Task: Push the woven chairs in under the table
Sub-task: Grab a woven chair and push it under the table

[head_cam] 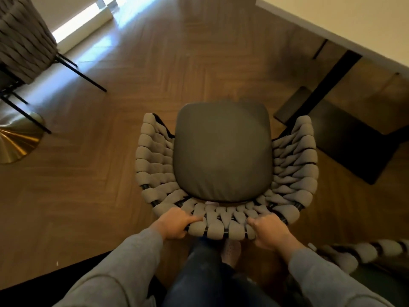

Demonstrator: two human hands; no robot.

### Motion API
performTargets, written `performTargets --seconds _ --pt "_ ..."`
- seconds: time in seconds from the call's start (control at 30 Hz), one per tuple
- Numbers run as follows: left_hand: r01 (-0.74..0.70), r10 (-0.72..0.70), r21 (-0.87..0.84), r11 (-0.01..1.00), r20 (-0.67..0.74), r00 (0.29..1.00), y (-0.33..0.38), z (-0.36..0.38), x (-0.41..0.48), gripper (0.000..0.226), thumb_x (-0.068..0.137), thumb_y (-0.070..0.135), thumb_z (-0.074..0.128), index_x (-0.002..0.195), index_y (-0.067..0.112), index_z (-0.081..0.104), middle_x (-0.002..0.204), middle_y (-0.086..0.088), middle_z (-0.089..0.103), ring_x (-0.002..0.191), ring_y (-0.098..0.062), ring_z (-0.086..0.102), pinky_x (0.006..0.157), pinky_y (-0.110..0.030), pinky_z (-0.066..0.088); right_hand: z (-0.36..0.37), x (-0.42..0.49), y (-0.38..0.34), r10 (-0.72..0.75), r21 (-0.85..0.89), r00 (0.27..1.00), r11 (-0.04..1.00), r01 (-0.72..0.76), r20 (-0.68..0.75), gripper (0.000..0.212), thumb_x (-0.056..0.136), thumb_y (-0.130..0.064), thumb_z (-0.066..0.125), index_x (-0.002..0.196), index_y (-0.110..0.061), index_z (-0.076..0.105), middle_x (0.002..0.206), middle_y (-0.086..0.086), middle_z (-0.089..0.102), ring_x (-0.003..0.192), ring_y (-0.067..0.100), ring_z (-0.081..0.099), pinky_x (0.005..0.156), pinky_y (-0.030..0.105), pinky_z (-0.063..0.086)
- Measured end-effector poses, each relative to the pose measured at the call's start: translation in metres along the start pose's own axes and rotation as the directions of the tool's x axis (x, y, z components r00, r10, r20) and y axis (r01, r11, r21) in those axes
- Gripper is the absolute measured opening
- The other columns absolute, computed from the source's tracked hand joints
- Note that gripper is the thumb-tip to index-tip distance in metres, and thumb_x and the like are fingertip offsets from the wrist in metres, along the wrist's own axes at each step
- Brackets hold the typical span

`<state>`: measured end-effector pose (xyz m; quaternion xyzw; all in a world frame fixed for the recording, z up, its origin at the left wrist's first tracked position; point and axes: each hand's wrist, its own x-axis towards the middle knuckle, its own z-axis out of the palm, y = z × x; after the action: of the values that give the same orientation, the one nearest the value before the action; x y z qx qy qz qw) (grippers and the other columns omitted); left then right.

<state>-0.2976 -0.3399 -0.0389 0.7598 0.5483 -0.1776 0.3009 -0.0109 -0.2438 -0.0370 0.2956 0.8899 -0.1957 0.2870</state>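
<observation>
A grey woven chair (152, 158) with a dark seat cushion stands on the wood floor right in front of me, seen from above. My left hand (174, 224) grips the left part of its curved back rim. My right hand (270, 231) grips the right part of the same rim. The pale table (345, 25) runs along the upper right, its edge apart from the chair's front. Its black leg and flat base (354, 151) sit just right of the chair. A second woven chair (22, 36) stands at the upper left. The rim of a third (358, 251) shows at the lower right.
A brass round base (17, 142) rests on the floor at the left, beside the black legs of the upper-left chair. Herringbone wood floor (155, 63) lies open between the chairs. My legs and one foot are directly behind the held chair.
</observation>
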Motion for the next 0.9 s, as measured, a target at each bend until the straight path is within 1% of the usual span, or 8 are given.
performTargets --seconds 0.13,0.23,0.37,0.57,0.63,0.7,0.77,0.9 --pt "-0.084 0.08 0.084 0.993 0.042 0.996 0.001 -0.006 0.008 0.054 0.096 0.025 0.049 0.147 0.032 0.034 0.12 -0.005 0.061 0.105 -0.025 0.058 0.094 -0.037 0.044 0.019 -0.012 -0.006 0.073 0.06 0.997 0.995 -0.076 0.036 0.031 0.084 -0.034 0.055 0.113 -0.022 0.053 0.102 0.003 0.065 0.096 0.024 0.061 0.081 0.033 0.048" --pt "-0.136 0.128 0.108 0.985 0.076 0.989 -0.002 -0.016 0.021 0.054 0.096 0.026 0.049 0.147 0.032 0.034 0.12 -0.005 0.061 0.105 -0.025 0.058 0.095 -0.037 0.044 0.021 -0.015 -0.005 0.131 0.106 0.99 0.985 -0.136 0.059 0.036 0.085 -0.034 0.056 0.118 -0.022 0.051 0.108 0.003 0.064 0.101 0.023 0.06 0.083 0.032 0.046" --pt "-0.205 0.188 0.166 0.965 0.116 0.975 -0.01 -0.035 0.05 0.054 0.096 0.026 0.051 0.147 0.034 0.032 0.118 -0.004 0.062 0.103 -0.024 0.059 0.093 -0.036 0.045 0.021 -0.015 0.002 0.221 0.176 0.972 0.957 -0.232 0.08 0.039 0.085 -0.033 0.058 0.123 -0.023 0.051 0.112 0.002 0.063 0.105 0.022 0.058 0.088 0.033 0.048" --pt "-0.317 0.29 0.249 0.915 0.138 0.947 -0.022 -0.084 0.104 0.053 0.095 0.025 0.053 0.145 0.032 0.036 0.121 -0.004 0.063 0.107 -0.024 0.06 0.094 -0.038 0.046 0.01 -0.005 0.023 0.321 0.274 0.944 0.903 -0.33 0.08 0.051 0.087 -0.046 0.055 0.132 -0.025 0.048 0.119 -0.001 0.062 0.109 0.018 0.058 0.093 0.031 0.047" --pt "-0.338 0.312 0.259 0.905 0.138 0.94 -0.027 -0.099 0.121 0.051 0.096 0.024 0.051 0.145 0.031 0.038 0.121 -0.004 0.063 0.107 -0.024 0.06 0.094 -0.037 0.045 0.003 0.001 0.034 0.345 0.306 0.936 0.886 -0.349 0.07 0.054 0.086 -0.049 0.054 0.133 -0.024 0.048 0.118 -0.001 0.063 0.108 0.019 0.059 0.092 0.031 0.048" --pt "-0.356 0.329 0.27 0.894 0.143 0.934 -0.033 -0.113 0.137 0.05 0.097 0.023 0.05 0.145 0.03 0.039 0.12 -0.004 0.063 0.106 -0.024 0.06 0.091 -0.036 0.045 -0.004 0.008 0.046 0.359 0.31 0.932 0.881 -0.358 0.055 0.054 0.086 -0.048 0.053 0.134 -0.023 0.047 0.116 0.0 0.064 0.106 0.02 0.06 0.088 0.032 0.048" --pt "-0.376 0.347 0.282 0.883 0.147 0.926 -0.037 -0.128 0.151 0.049 0.097 0.024 0.049 0.144 0.031 0.04 0.118 -0.004 0.064 0.103 -0.023 0.06 0.089 -0.035 0.045 -0.012 0.013 0.058 0.362 0.292 0.932 0.889 -0.354 0.026 0.052 0.087 -0.045 0.051 0.133 -0.022 0.048 0.112 0.0 0.065 0.103 0.021 0.062 0.084 0.032 0.049" --pt "-0.413 0.379 0.317 0.854 0.166 0.91 -0.037 -0.159 0.18 0.047 0.097 0.024 0.049 0.143 0.03 0.042 0.117 -0.004 0.064 0.1 -0.023 0.06 0.086 -0.033 0.044 -0.022 0.026 0.084 0.413 0.305 0.911 0.87 -0.388 -0.02 0.046 0.087 -0.045 0.051 0.128 -0.025 0.052 0.108 -0.002 0.066 0.099 0.018 0.063 0.081 0.03 0.05"
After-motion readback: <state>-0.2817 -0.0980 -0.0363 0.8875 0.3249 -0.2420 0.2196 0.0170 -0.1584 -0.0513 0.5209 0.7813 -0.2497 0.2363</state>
